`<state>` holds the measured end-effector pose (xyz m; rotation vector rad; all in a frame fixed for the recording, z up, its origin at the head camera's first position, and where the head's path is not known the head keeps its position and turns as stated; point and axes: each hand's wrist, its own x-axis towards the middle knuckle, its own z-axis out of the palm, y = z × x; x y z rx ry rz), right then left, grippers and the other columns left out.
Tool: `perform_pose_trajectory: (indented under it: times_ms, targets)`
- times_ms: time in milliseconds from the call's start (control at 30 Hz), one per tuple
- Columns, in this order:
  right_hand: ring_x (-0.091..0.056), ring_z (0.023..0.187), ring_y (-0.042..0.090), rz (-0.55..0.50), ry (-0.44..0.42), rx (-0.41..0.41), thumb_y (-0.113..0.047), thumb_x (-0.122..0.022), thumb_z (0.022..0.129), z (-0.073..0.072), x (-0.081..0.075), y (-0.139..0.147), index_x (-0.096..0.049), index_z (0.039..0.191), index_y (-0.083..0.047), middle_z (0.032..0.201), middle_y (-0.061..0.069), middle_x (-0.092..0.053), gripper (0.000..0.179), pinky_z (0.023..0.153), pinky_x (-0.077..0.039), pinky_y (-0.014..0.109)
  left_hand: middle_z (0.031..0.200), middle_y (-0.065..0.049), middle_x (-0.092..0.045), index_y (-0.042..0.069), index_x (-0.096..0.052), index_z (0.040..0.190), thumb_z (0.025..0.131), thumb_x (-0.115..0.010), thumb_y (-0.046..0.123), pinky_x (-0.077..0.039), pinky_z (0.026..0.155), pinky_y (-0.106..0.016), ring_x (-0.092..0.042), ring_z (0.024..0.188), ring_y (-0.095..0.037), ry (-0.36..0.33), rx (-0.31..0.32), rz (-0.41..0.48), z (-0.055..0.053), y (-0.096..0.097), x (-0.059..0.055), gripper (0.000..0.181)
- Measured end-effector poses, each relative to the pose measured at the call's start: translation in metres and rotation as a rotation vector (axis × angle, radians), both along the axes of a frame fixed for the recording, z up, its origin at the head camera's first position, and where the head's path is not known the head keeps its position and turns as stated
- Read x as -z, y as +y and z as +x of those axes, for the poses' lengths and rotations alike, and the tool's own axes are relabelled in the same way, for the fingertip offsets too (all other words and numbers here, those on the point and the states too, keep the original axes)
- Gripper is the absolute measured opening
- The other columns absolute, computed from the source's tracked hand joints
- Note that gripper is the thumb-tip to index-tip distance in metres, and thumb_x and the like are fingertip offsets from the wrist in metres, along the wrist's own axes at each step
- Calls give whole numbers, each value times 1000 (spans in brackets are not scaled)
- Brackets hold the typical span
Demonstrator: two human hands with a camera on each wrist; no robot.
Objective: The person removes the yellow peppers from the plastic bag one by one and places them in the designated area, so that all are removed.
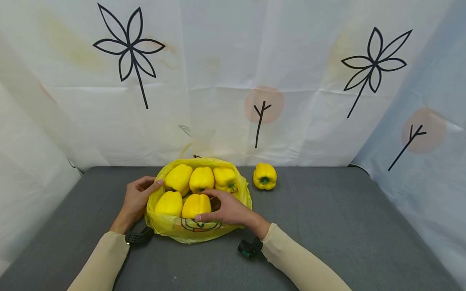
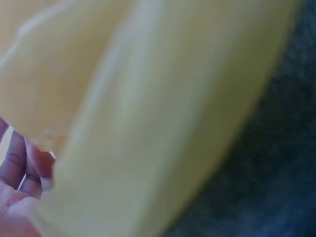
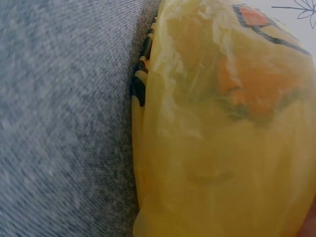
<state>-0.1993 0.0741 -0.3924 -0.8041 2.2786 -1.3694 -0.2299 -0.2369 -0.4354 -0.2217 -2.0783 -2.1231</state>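
Note:
A yellow plastic bag [image 1: 171, 231] with a printed picture on its side lies wide open on the grey table. Several yellow bell peppers sit inside it in two rows. My left hand [image 1: 138, 198] pinches the bag's left rim, thumb toward the opening. Over the front right of the bag, my right hand [image 1: 228, 209] grips a bell pepper [image 1: 196, 205] between thumb and fingers. In the left wrist view the blurred bag [image 2: 148, 123] covers most of my left hand [image 2: 22, 173]. The bag's side [image 3: 222, 143] fills much of the right wrist view, hiding the right fingers.
Another yellow bell pepper [image 1: 265, 176] stands on the table just right of the bag, near the back edge. The grey tabletop [image 1: 327, 218] spreads to both sides. A white printed cloth [image 1: 218, 60] hangs behind the table and along its sides.

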Motion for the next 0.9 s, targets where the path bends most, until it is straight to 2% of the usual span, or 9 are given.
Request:
perform_pose_trajectory:
  times_ms: [167,367,600,900]
  targets:
    - [-61,108,9,2,-20,-24,-31,-78,91,1,-1,0,-47,150,-10,136,1,-58,69,89,-53,25,92,1,-70,2,-73,105,99,-69,14,-60,66,-25,-67,76,-13,-8,-3,-3,0,0,0,15]
    - [-58,112,7,18,2,-59,-33,-76,93,-1,1,-1,-45,152,-10,141,2,-53,71,92,-51,25,92,1,-69,1,-72,106,100,-68,14,-60,66,-25,-67,77,-13,-9,8,-6,0,-1,-1,15]
    - [-58,109,7,-2,30,-108,-32,-75,94,-4,3,-2,-46,150,-11,134,-2,-54,66,91,-52,26,92,1,-69,-2,-71,107,100,-68,14,-60,66,-25,-68,77,-13,-5,16,-13,0,-1,-2,18]
    - [-52,119,10,106,80,-70,-41,-73,94,0,0,-2,-44,152,-12,145,3,-48,70,96,-48,28,92,1,-70,-2,-71,108,100,-67,14,-60,66,-25,-68,78,-13,-13,21,-3,0,0,-3,18]
